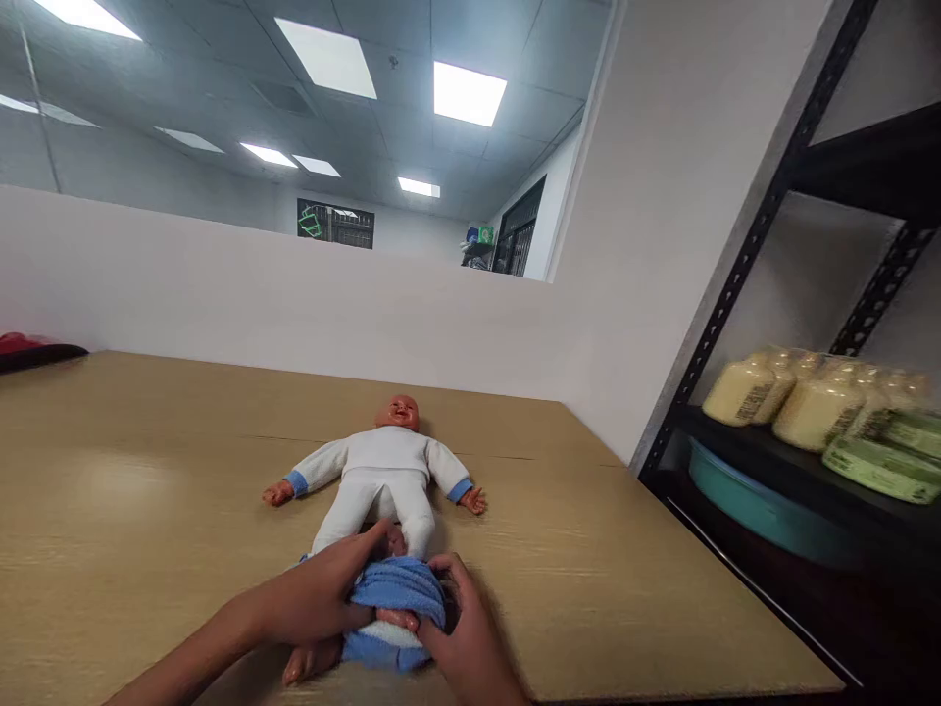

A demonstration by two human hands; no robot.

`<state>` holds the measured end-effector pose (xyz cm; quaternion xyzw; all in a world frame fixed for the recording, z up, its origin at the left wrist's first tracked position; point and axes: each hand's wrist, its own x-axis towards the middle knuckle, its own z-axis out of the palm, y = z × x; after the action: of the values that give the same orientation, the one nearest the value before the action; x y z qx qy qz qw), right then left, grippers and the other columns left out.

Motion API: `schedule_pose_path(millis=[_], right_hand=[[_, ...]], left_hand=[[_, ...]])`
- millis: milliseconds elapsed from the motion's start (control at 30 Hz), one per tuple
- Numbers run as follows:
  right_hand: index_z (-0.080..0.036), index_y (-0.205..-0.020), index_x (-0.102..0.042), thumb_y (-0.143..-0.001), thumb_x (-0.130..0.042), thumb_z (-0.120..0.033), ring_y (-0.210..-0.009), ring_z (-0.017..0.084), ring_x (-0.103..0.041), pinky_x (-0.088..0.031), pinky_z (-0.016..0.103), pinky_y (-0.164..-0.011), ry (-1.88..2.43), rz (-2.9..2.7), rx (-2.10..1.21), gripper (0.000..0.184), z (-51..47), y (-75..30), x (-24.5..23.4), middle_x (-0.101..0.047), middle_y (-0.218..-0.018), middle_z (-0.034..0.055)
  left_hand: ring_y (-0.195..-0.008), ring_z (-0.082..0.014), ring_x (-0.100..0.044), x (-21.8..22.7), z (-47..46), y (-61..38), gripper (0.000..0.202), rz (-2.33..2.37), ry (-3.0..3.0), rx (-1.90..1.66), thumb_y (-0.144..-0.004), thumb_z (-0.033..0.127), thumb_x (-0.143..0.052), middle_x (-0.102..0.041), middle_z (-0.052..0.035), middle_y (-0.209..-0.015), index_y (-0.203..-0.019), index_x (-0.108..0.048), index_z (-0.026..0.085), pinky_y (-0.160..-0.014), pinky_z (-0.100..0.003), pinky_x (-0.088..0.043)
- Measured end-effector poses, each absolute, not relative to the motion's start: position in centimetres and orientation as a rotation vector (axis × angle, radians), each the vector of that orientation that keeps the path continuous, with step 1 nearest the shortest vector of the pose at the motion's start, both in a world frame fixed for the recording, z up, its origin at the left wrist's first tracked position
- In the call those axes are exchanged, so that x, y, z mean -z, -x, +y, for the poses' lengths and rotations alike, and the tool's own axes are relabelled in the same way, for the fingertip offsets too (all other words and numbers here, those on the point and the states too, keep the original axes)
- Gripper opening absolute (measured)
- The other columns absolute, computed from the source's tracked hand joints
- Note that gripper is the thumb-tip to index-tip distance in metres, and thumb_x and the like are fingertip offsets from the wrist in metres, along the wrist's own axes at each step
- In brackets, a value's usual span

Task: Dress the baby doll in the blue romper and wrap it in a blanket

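A baby doll lies on its back on the wooden table, its head away from me and its arms spread. It wears a white outfit with blue cuffs. At its lower legs is a bunched blue cloth garment with some white below. My left hand grips the cloth's left side, its thumb and fingers closing on the edge. My right hand pinches the right side. Between my hands, one doll foot pokes out under the blue folds. The other foot shows below my left wrist.
The wooden table meets a white half wall at the back. On the right, a black shelf rack carries several cream-coloured bottles, green packs and a teal basin. A dark-rimmed red item sits far left.
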<state>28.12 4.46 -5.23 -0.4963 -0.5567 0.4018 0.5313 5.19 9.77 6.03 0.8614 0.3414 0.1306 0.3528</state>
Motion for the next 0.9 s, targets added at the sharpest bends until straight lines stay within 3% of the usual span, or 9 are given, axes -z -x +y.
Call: schedule_pose_path(millis=[167, 300, 433, 567, 633, 767, 900], right_hand=[[-0.02, -0.113, -0.068, -0.081, -0.08, -0.032, -0.114, 0.03, -0.071, -0.054, 0.041, -0.104, 1.167, -1.429, -0.853, 0.036, 5.1, -28.8, 4.4, -0.077, -0.113, 0.0095], [-0.02, -0.113, -0.065, -0.084, -0.073, -0.026, -0.112, 0.028, -0.071, -0.053, 0.04, -0.103, 1.117, -1.469, -0.893, 0.03, 5.6, -28.6, 3.7, -0.077, -0.113, 0.0087], [-0.021, -0.113, -0.061, -0.076, -0.071, -0.016, -0.107, 0.027, -0.072, -0.055, 0.038, -0.097, 1.062, -1.462, -0.95, 0.039, 5.8, -28.0, 3.8, -0.075, -0.109, 0.0064], [-0.023, -0.124, -0.059, -0.074, -0.083, -0.025, -0.115, 0.029, -0.069, -0.054, 0.04, -0.101, 1.095, -1.531, -0.9, 0.055, 5.0, -27.7, 3.4, -0.072, -0.122, 0.0087], [-0.025, -0.13, -0.06, -0.077, -0.085, -0.029, -0.118, 0.03, -0.068, -0.053, 0.042, -0.104, 1.17, -1.608, -0.814, 0.058, 4.6, -27.9, 3.0, -0.071, -0.127, 0.0089], [-0.025, -0.125, -0.067, -0.069, -0.073, -0.008, -0.118, 0.03, -0.069, -0.053, 0.042, -0.105, 1.24, -1.687, -0.638, 0.059, 5.2, -28.3, 2.6, -0.074, -0.126, 0.0077], [-0.025, -0.119, -0.072, -0.066, -0.069, -0.006, -0.116, 0.03, -0.071, -0.054, 0.042, -0.104, 1.255, -1.696, -0.603, 0.057, 6.5, -28.7, 2.1, -0.077, -0.122, 0.0074]], left_hand=[[-0.134, -0.0351, -0.056, -6.1, 9.6, -5.1, 0.061, 0.878, -2.271, -0.403, -0.082, 0.023, -0.062, -0.06, -0.0135, -0.145, -0.142, -0.049, 0.02, -0.114, -0.043, -0.041], [-0.124, -0.0307, -0.061, -6.1, 10.0, -5.1, 0.056, 0.761, -2.221, -0.431, -0.085, 0.022, -0.063, -0.064, -0.0092, -0.136, -0.14, -0.049, 0.023, -0.108, -0.039, -0.046], [-0.118, -0.0276, -0.062, -5.7, 10.4, -4.7, 0.055, 0.641, -2.159, -0.454, -0.088, 0.027, -0.066, -0.061, -0.0064, -0.129, -0.139, -0.047, 0.025, -0.1, -0.035, -0.05], [-0.107, -0.0248, -0.059, -4.7, 11.2, -4.2, 0.063, 0.683, -2.162, -0.505, -0.076, 0.02, -0.062, -0.056, -0.0028, -0.118, -0.137, -0.047, 0.027, -0.091, -0.033, -0.05], [-0.107, -0.0248, -0.056, -4.3, 11.8, -3.9, 0.068, 0.683, -2.155, -0.542, -0.071, 0.019, -0.061, -0.054, -0.0029, -0.119, -0.137, -0.046, 0.027, -0.093, -0.034, -0.049], [-0.121, -0.0283, -0.054, -4.1, 12.6, -3.7, 0.068, 0.614, -2.103, -0.586, -0.071, 0.019, -0.061, -0.054, -0.0056, -0.129, -0.136, -0.046, 0.027, -0.108, -0.041, -0.045], [-0.117, -0.0279, -0.059, -4.6, 12.8, -3.4, 0.058, 0.584, -2.051, -0.628, -0.074, 0.023, -0.063, -0.06, -0.0058, -0.122, -0.131, -0.052, 0.026, -0.106, -0.041, -0.049]])
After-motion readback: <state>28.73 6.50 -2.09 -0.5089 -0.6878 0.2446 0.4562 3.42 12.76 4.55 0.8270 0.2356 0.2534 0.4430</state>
